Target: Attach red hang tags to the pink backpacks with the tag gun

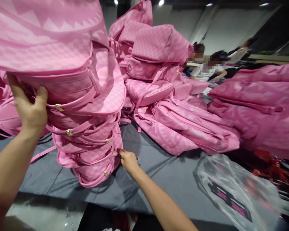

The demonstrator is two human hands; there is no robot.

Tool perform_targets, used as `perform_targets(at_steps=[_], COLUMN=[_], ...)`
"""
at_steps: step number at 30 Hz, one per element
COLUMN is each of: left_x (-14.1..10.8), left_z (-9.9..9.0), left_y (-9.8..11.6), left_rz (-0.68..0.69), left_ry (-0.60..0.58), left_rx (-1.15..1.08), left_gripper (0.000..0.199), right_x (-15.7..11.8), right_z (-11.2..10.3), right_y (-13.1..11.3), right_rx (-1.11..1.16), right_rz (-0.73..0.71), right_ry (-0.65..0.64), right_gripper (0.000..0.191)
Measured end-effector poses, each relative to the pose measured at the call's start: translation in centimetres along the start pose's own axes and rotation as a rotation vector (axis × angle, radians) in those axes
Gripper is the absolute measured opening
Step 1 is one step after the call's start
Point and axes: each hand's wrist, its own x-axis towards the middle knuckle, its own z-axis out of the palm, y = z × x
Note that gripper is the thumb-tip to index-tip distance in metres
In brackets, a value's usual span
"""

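Note:
A tall stack of pink checkered backpacks (pixel 69 86) stands on the grey-covered table, with gold-coloured metal pieces along its handles. My left hand (pixel 31 106) grips the upper part at its left side, with the thumb in front and the fingers hidden under the top backpack (pixel 45 38). Low on the right side of the stack, my right hand (pixel 128 160) has its fingers pressed together against the pink fabric. Small dark bits show beside those fingers, too small to name. A loose pink strap (pixel 43 154) hangs at the lower left.
More pink backpacks (pixel 159 45) are heaped behind, and others (pixel 255 106) are piled at the right. A clear plastic bag (pixel 233 189) with black-and-pink pieces lies at the front right of the grey table cover (pixel 159 173). People (pixel 204 70) sit farther back.

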Motion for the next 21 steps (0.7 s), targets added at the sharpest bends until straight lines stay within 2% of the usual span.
perform_targets(at_steps=[4, 7, 11, 16, 19, 21], left_x=[-2.9, -4.1, -4.6, -4.4, -4.2, -4.1], left_z=[0.9, 1.2, 1.3, 0.7, 0.2, 0.0], left_y=[4.4, 6.2, 7.2, 8.0, 8.0, 7.6], left_rz=[0.05, 0.044, 0.021, -0.067, -0.103, -0.07], left_ry=[-0.051, -0.071, -0.069, -0.046, -0.034, -0.017], left_rx=[-0.06, -0.091, -0.104, -0.008, 0.069, 0.115], left_gripper=[0.113, 0.109, 0.108, 0.095, 0.092, 0.091], right_x=[-2.4, -3.2, -3.4, -3.9, -4.4, -4.8], right_z=[-0.8, -0.9, -0.8, -0.9, -1.6, -2.1], right_y=[1.9, 2.2, 1.7, 0.6, -0.1, -0.5], right_rx=[0.007, 0.015, 0.027, 0.037, 0.037, 0.037], right_rz=[0.04, 0.054, 0.066, 0.076, 0.085, 0.094], right_ry=[0.013, 0.028, 0.055, 0.081, 0.083, 0.089], right_gripper=[0.049, 0.045, 0.037, 0.032, 0.032, 0.032])
